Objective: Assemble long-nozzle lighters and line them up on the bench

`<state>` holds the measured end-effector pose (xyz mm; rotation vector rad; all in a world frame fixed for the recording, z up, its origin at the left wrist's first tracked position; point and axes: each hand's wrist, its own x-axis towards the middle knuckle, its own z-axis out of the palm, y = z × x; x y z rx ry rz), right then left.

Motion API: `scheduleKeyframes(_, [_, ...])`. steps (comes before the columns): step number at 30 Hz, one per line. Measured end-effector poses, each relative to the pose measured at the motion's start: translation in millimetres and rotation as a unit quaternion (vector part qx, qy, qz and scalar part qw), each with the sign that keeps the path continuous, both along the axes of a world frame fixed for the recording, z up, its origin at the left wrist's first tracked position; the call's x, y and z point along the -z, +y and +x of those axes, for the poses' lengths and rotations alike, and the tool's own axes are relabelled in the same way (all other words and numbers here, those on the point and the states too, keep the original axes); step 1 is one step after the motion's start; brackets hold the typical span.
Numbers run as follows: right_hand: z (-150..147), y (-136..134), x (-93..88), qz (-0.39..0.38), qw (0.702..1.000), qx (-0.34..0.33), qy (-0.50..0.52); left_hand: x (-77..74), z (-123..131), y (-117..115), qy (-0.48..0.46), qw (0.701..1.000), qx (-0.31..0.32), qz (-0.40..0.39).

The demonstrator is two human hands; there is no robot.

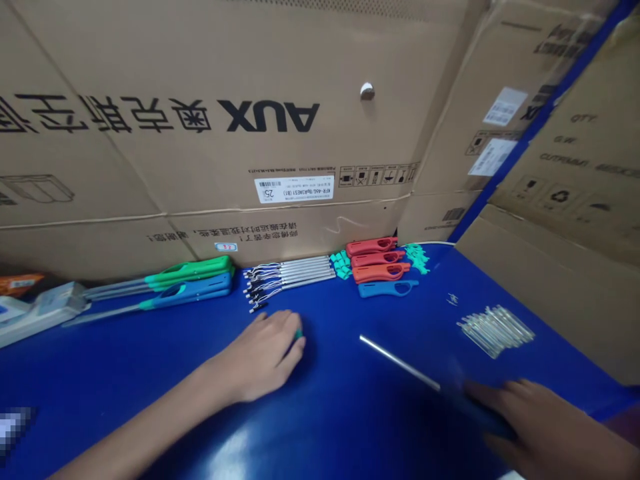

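My left hand [265, 353] lies palm down on the blue table [150, 387], fingers curled over a small green part [299, 333] that peeks out at the fingertips. My right hand [545, 427] is at the lower right, blurred, closed on the blue handle of a lighter [470, 400] whose thin metal tube [397, 360] points up and left across the table. Whether the left hand grips the green part or only covers it is unclear.
Against the cardboard boxes [250, 133] at the back lie green and blue finished lighters [190, 280], a row of metal tubes with wires [290, 275], red and blue handle shells [380, 267], small green parts [341, 263] and a pile of short metal tubes [495, 330] at right.
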<state>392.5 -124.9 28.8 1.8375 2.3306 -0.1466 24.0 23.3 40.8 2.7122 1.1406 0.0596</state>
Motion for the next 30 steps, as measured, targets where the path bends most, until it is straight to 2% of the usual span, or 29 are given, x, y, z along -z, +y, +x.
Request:
scheduleKeyframes(2, [-4, 6, -4.1, -0.04, 0.998, 0.056, 0.006, 6.1, 36, 18, -0.038, 0.997, 0.042, 0.042])
scheduleKeyframes(5, [-14, 10, -8.3, -0.083, 0.993, 0.09, 0.001, 17.8, 85, 52, -0.073, 0.993, 0.044, 0.075])
scheduleKeyframes(9, [-21, 8, -10.3, -0.117, 0.988, 0.104, -0.013, 35.2, 115, 89, -0.103, 0.989, 0.023, 0.104])
scheduleKeyframes(14, [-22, 8, -9.8, -0.112, 0.989, 0.101, 0.0, 47.5, 112, 100, -0.125, 0.985, 0.011, 0.121])
scheduleKeyframes(22, [-31, 18, -11.0, -0.119, 0.989, 0.083, -0.011, 42.6, 90, 86, -0.112, 0.986, -0.035, 0.121])
scheduleKeyframes(30, [-37, 20, -13.5, -0.127, 0.988, 0.082, -0.016, 46.4, 105, 86, -0.117, 0.988, -0.018, 0.098])
